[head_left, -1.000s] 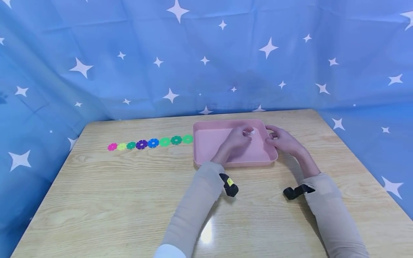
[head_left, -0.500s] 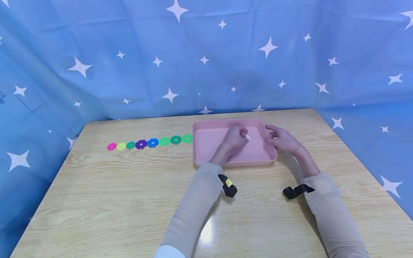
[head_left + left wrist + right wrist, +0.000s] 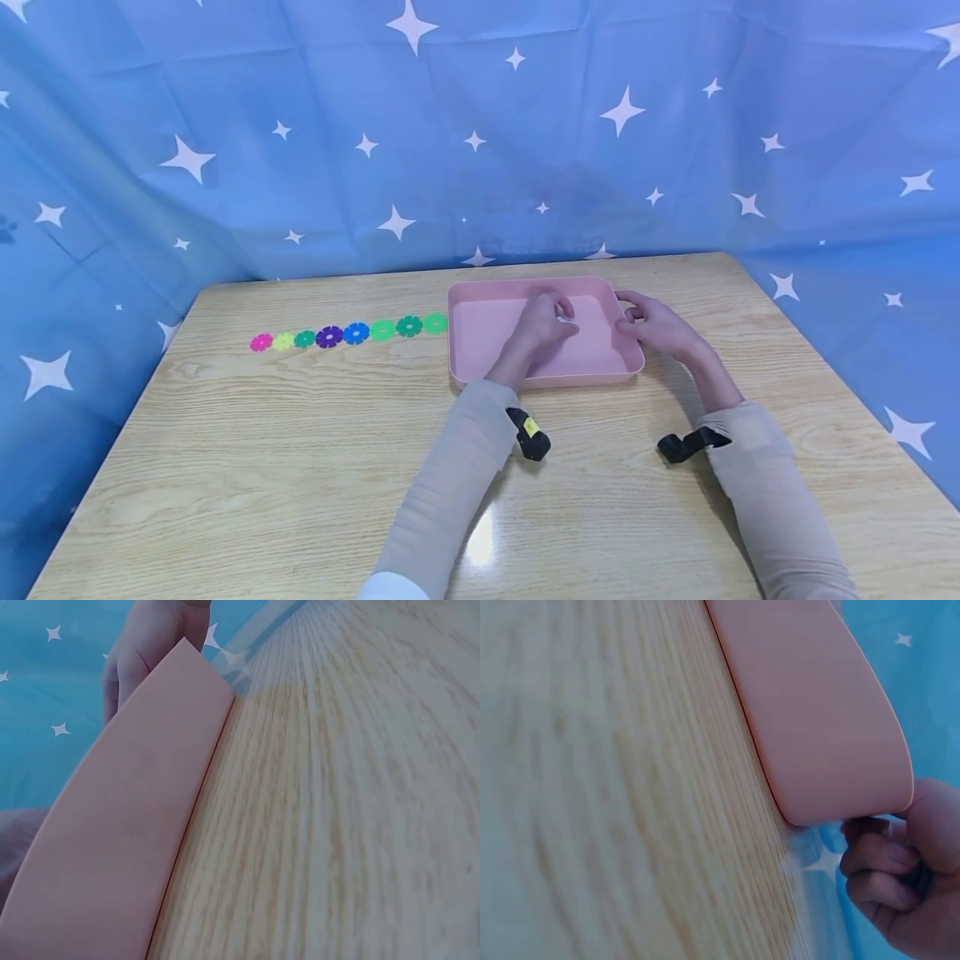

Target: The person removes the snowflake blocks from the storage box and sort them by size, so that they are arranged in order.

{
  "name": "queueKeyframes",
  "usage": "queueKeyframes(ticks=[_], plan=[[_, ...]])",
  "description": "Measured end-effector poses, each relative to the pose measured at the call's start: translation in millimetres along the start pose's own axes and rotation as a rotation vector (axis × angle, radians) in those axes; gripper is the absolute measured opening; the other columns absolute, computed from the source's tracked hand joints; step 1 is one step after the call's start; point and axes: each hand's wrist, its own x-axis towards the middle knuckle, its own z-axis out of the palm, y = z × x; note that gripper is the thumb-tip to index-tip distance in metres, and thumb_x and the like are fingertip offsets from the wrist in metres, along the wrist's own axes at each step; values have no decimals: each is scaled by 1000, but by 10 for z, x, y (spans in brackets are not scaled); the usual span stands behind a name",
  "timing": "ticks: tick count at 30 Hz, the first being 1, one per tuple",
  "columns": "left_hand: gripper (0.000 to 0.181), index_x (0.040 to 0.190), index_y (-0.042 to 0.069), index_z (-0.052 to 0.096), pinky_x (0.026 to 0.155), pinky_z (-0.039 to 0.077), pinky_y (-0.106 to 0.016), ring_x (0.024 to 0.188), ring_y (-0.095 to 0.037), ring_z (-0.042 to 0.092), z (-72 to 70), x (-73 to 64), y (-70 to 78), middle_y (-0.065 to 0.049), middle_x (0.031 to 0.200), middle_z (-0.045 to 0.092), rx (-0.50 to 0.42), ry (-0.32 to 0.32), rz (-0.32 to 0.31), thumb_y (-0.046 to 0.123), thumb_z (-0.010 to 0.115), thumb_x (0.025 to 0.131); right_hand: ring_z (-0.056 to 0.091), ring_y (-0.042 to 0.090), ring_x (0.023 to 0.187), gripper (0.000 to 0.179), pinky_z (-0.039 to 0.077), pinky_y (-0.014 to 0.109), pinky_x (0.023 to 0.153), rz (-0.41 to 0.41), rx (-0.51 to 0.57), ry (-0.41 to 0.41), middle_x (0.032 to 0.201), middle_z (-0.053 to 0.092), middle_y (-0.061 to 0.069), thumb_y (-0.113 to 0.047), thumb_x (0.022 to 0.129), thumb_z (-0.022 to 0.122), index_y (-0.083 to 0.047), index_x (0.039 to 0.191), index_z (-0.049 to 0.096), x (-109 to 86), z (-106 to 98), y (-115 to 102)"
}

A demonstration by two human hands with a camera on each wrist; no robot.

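Note:
My left hand (image 3: 542, 321) is inside the pink tray (image 3: 468, 333), its finger and thumb curled around a small white flower-shaped disc (image 3: 567, 318). The disc shows only partly; how firmly it is held is hard to see. On the tray's right side, my right hand (image 3: 654, 325) grips the wall. The right wrist view shows that right hand (image 3: 907, 870) with thumb at the rim and fingers bent outside the wall. In the left wrist view, the tray's front wall (image 3: 127, 802) hides most of the left hand (image 3: 13, 840).
Left of the tray, a row of several flower-shaped discs runs along the wooden table (image 3: 262, 467), from a pink disc (image 3: 261, 342) to a green disc (image 3: 435, 323) beside the tray wall. A blue star-patterned cloth (image 3: 322, 167) hangs behind the table.
My left hand has shifted slightly left within the tray, and the white disc has moved left with it. Finger and thumb now stand around the disc. My right hand stays on the tray.

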Motion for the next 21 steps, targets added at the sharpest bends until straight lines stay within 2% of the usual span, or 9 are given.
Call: queueKeyframes(ticks=[9,15,21], plan=[[25,100,12,61,85,49,-28,91,-15,56,-1,-5,25,3,98,57,36,-19,-45,18,81,88,49,17,70,64,41,28,60,14,-7,4,94,52,14,-11,103,55,3,157,23,10,-3,27],[12,92,13,68,87,51,-29,94,-13,58,-38,-30,34,5,97,62,36,-38,12,14,79,89,48,18,69,63,40,29,60,22,-24,3,95,52,14,-11,104,53,4,157,22,34,-11,56],[6,101,10,73,82,51,-27,93,-15,58,-169,-91,0,1,103,63,-4,-54,59,9,71,95,47,18,69,63,41,29,59,24,-10,-12,93,51,14,-10,104,51,5,157,20,55,-15,85]])
